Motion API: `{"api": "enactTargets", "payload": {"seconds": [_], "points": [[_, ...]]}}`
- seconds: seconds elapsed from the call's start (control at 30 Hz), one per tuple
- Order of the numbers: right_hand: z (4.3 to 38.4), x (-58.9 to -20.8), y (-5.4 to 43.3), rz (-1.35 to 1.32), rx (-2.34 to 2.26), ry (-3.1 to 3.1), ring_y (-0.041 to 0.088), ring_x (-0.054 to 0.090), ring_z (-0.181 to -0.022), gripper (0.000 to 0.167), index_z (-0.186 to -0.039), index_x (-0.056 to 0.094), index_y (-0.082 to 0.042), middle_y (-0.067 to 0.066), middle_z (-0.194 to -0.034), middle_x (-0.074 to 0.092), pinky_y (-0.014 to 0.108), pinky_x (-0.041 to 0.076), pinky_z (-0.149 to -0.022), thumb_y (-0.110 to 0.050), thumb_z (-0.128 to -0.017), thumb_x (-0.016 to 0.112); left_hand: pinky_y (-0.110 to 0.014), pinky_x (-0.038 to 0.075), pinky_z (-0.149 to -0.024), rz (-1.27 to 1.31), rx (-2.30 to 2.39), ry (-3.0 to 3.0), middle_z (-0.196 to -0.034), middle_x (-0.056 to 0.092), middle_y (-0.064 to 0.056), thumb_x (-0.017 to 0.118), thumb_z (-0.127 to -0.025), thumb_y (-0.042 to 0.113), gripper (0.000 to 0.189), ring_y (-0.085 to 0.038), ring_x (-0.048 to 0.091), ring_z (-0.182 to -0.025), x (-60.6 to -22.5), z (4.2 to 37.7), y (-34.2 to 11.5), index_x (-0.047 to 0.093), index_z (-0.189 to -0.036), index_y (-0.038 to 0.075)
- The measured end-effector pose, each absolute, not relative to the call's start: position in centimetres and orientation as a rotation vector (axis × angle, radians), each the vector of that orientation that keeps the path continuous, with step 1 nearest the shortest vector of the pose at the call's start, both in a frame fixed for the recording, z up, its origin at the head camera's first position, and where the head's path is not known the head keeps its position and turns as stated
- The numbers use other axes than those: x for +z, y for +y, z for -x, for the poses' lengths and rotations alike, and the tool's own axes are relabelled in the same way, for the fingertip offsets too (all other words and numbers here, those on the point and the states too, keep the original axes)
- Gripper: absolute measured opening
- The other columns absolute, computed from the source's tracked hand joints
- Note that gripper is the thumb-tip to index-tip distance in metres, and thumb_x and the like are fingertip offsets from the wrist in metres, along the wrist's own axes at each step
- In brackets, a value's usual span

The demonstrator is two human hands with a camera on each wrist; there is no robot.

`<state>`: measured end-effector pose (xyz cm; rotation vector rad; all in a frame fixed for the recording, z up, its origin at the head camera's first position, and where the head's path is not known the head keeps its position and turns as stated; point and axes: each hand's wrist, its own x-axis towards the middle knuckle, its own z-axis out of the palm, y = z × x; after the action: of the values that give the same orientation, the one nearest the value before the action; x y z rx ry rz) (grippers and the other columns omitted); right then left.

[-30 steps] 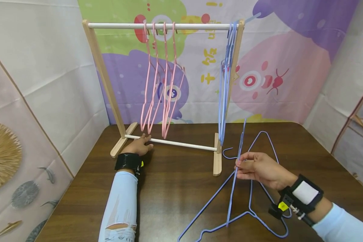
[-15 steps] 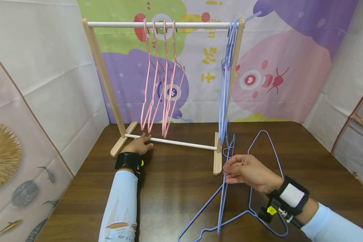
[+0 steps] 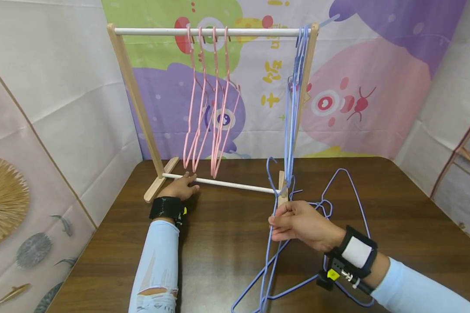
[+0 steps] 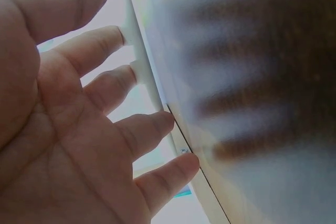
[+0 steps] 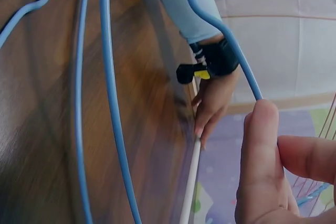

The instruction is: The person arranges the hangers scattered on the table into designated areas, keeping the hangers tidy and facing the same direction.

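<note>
In the head view, my right hand [image 3: 303, 224] pinches a blue wire hanger [image 3: 267, 256] just below its hook, between thumb and fingertips. The hook points up, in front of the rack's right foot [image 3: 283, 196]. The right wrist view shows the held hanger's wire [image 5: 242, 56] meeting the fingertips. My left hand [image 3: 179, 188] rests on the rack's white lower bar [image 3: 235, 185] near its left end. In the left wrist view its fingers are spread and touch that bar. Several pink hangers [image 3: 216, 74] hang mid-rod, and several blue hangers [image 3: 293, 108] hang bunched at the right end.
The rack has a white top rod [image 3: 152, 31] between wooden posts [image 3: 135, 95]. More blue hangers [image 3: 355, 191] lie overlapping on the brown table [image 3: 211, 261], below and right of my right hand. A cartoon-print cloth [image 3: 348, 65] hangs behind.
My right hand has moved left with the blue hanger, from above the lying hangers to in front of the rack's right foot. The hanger has turned slightly. My left hand has stayed put.
</note>
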<state>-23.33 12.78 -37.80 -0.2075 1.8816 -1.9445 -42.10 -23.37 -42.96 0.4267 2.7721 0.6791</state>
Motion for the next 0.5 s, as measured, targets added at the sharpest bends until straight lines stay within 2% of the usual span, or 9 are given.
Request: {"api": "enactTargets", "payload": {"seconds": [0.17, 0.37, 0.5], "points": [[23.5, -37.7, 11.3, 0.188, -1.963, 1.872, 0.017, 0.071, -0.075, 0.011, -0.102, 0.055, 0.006, 0.013, -0.088, 0.068, 0.035, 0.063, -0.078, 0.001, -0.097, 0.064, -0.061, 0.01, -0.123, -0.425, 0.659, 2.786, -0.165, 0.011, -0.033, 0.046, -0.109, 0.027, 0.061, -0.052, 0.017, -0.15, -42.7, 41.7, -22.9, 0.027, -0.16, 0.0], [23.3, -37.0, 9.0, 0.203, -2.039, 1.799, 0.016, 0.072, -0.074, 0.007, -0.101, 0.058, 0.008, 0.013, -0.088, 0.069, 0.034, 0.062, -0.08, 0.004, -0.097, 0.062, -0.066, 0.016, -0.12, -0.411, 0.635, 2.789, -0.165, 0.011, -0.032, 0.046, -0.109, 0.027, 0.061, -0.058, 0.017, -0.147, -42.7, 41.7, -22.9, 0.027, -0.16, 0.0], [23.1, -36.6, 7.1, 0.189, -2.114, 1.739, 0.016, 0.072, -0.075, 0.002, -0.098, 0.059, 0.008, 0.013, -0.09, 0.068, 0.031, 0.062, -0.079, 0.007, -0.098, 0.06, -0.066, 0.015, -0.121, -0.406, 0.638, 2.788, -0.165, 0.01, -0.032, 0.045, -0.109, 0.027, 0.061, -0.058, 0.015, -0.148, -42.8, 41.8, -22.9, 0.026, -0.161, 0.001]]}}
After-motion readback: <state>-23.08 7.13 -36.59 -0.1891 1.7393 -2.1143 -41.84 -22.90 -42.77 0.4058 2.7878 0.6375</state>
